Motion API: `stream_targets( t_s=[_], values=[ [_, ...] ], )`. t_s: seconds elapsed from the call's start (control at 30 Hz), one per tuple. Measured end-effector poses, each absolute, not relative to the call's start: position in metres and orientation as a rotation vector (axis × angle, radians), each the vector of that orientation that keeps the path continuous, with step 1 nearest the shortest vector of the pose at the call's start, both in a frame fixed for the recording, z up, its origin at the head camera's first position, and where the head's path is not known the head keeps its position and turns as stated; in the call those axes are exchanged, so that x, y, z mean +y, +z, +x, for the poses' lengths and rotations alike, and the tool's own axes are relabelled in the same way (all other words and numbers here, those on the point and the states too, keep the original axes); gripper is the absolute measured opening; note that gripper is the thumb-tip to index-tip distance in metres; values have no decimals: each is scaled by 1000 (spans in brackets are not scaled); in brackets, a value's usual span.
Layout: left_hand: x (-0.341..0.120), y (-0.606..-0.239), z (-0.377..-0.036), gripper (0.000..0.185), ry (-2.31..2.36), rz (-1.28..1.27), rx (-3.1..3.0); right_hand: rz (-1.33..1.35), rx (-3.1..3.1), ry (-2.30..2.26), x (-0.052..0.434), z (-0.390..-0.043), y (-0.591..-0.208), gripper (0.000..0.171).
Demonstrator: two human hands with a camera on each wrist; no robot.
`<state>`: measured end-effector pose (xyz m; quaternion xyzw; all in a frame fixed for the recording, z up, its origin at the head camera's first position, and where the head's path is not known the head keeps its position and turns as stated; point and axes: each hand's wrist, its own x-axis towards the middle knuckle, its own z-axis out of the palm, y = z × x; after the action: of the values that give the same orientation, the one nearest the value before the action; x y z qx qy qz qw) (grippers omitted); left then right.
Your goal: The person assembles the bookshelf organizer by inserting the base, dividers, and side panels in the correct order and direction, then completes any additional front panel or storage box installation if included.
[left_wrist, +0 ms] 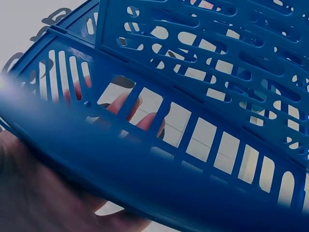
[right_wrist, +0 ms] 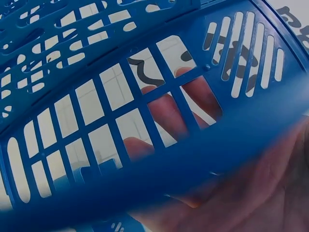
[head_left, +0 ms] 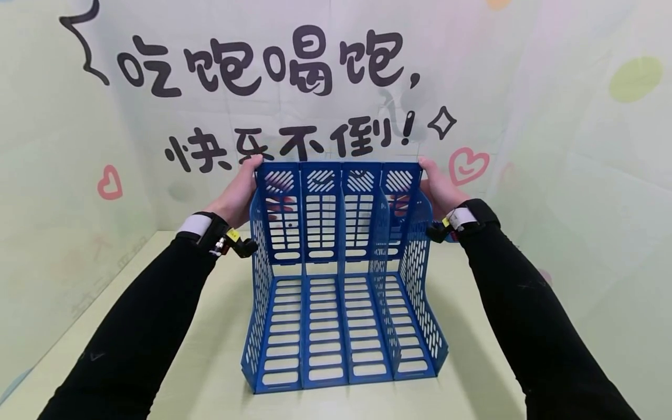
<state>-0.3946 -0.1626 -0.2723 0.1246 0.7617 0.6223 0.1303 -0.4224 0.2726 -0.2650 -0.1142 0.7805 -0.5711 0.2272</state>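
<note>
A blue plastic file rack (head_left: 321, 326) with several upright compartments faces me over the table, its slotted base toward me and its back panel standing. My left hand (head_left: 238, 192) grips its upper left corner, thumb near the top edge. At the upper right corner, my right hand (head_left: 440, 189) holds it the same way. Both wrist views show fingers (left_wrist: 144, 122) bent behind the back panel, seen through its slots, and the right hand's fingers (right_wrist: 166, 113) likewise. Whether the base touches the table cannot be told.
A pale table (head_left: 210, 350) lies below the rack. Behind it hangs a white cloth backdrop (head_left: 336, 17) with black writing and pink hearts. Part of another blue object (head_left: 451, 237) shows behind the rack at right, mostly hidden.
</note>
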Motion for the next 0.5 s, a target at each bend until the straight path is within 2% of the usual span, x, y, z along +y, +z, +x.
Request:
stream_targets(
  t_s=[0.4,0.5],
  values=[
    [-161,-265,-396,102,1708,381,2267,-301,2211,-1582,279,-418,-272,120],
    [-159,-260,-393,89,1675,360,2371,-332,2219,-1583,281,-417,-274,115]
  ],
)
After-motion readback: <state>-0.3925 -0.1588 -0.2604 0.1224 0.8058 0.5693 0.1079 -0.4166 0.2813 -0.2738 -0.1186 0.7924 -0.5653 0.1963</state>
